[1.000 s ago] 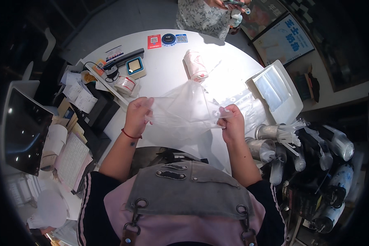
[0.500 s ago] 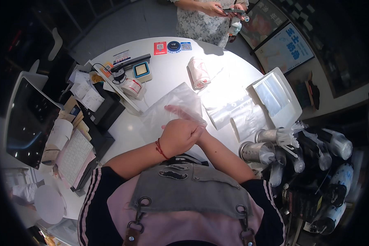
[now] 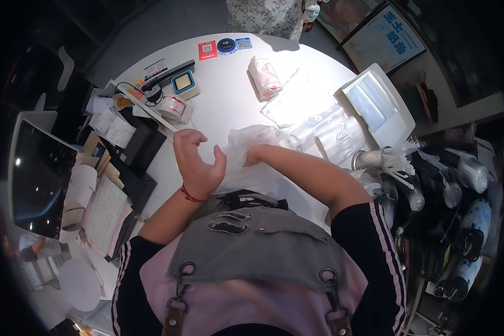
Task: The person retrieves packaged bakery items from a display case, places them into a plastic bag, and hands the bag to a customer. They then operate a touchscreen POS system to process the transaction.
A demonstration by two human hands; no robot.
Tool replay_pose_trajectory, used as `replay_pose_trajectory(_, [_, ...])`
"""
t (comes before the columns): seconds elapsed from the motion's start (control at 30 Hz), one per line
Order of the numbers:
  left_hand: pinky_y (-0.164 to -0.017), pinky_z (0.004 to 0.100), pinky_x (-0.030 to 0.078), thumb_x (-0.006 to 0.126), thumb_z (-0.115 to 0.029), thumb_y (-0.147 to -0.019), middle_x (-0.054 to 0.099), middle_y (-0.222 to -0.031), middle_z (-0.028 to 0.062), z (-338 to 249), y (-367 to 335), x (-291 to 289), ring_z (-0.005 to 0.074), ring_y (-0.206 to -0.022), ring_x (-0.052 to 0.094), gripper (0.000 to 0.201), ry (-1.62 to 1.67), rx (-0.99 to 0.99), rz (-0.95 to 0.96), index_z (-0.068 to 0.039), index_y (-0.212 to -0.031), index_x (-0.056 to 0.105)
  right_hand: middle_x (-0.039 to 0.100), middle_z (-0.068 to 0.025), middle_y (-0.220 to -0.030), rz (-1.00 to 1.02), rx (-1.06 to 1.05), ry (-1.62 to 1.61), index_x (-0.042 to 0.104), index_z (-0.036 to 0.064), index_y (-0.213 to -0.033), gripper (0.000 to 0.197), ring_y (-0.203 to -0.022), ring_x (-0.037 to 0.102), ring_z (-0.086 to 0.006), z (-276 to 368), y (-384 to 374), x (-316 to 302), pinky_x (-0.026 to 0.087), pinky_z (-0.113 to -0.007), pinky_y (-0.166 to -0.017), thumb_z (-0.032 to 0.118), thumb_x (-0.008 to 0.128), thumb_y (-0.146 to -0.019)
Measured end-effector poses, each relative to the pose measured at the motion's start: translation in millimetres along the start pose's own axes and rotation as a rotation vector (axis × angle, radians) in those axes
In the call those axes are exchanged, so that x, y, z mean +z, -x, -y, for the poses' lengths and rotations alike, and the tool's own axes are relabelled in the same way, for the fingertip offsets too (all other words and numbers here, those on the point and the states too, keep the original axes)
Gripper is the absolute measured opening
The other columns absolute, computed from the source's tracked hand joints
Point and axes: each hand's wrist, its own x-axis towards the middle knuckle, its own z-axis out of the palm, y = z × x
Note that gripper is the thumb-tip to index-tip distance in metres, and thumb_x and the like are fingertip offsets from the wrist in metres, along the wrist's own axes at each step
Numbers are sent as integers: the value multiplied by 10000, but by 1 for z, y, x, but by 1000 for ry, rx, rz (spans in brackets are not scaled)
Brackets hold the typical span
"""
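My left hand (image 3: 197, 162) is raised over the near part of the white table (image 3: 221, 109), empty, its fingers curved and apart. A red cord is round that wrist. To its right, a crumpled translucent plastic bag (image 3: 242, 139) surrounds the end of my right arm. Of my right hand (image 3: 253, 155) only the back near the wrist shows; its fingers are hidden in or behind the bag. Farther off lies a white cylindrical package (image 3: 265, 77) with red print. More clear plastic bags (image 3: 341, 134) lie flat to the right of my right hand.
At left stand a monitor (image 3: 42, 179), a keyboard (image 3: 107, 210), a blue-edged scanner box (image 3: 183, 84) and a paper roll (image 3: 172, 107). To the right are a white tray of plastic film (image 3: 369, 109), a metal canister (image 3: 368, 160) and several plastic-wrapped dark items. Beyond the table stands a person (image 3: 266, 17).
My left hand has left the bag, moved leftward and opened. The bag has gone from spread flat to bunched around my right hand. The whole view has shifted slightly.
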Motion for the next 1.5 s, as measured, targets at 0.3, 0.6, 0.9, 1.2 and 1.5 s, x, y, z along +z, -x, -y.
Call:
replay_pose_trajectory(0.3, [-709, 389, 553, 588, -73, -804, 695, -896, 169, 43, 41, 120, 314, -811, 684, 209, -389, 391, 1662, -47, -990, 680, 451, -153, -1390, -109, -93, -106, 484, 140, -1334, 486, -1261, 446, -302, -43, 15, 14, 337, -410, -1061, 364, 525, -905])
replay_pose_trajectory(0.6, [-913, 393, 500, 684, -371, -816, 619, -1232, 120, 113, 111, 161, 274, -1131, 601, 424, -758, 199, 1698, -98, -1140, 662, 422, -165, -1444, -158, -42, 44, 419, 123, -1412, 597, -1305, 429, -330, -60, 17, 32, 328, -416, -1087, 407, 536, -900])
replay_pose_trajectory(0.9, [-940, 433, 467, 580, -295, -873, 525, -1336, 160, 131, 99, 195, 276, -1218, 527, 455, -945, 393, 1565, -48, -1255, 562, 365, -170, -1482, -43, 151, 180, 390, 79, -1424, 709, -1334, 396, -323, -63, 23, 9, 312, -400, -1097, 448, 603, -856])
replay_pose_trajectory(1.2, [-1003, 397, 432, 563, -340, -905, 546, -1342, 101, 116, 46, 167, 264, -1218, 534, 462, -458, 193, 1878, -98, -1298, 551, 311, -168, -1517, 173, -388, -556, 288, 48, -1480, 741, -1388, 335, -295, 35, 165, -84, 296, -388, -1118, 307, 649, -887])
replay_pose_trajectory(1.5, [-978, 402, 442, 645, -258, -869, 579, -1218, 160, 67, 13, 35, 335, -1133, 551, 497, 347, 130, 1550, -79, -1311, 504, 623, -92, -1013, -911, 9, -589, 577, 22, -1116, 388, -876, 614, -176, -70, 151, -80, 508, -307, -781, 68, 735, -765])
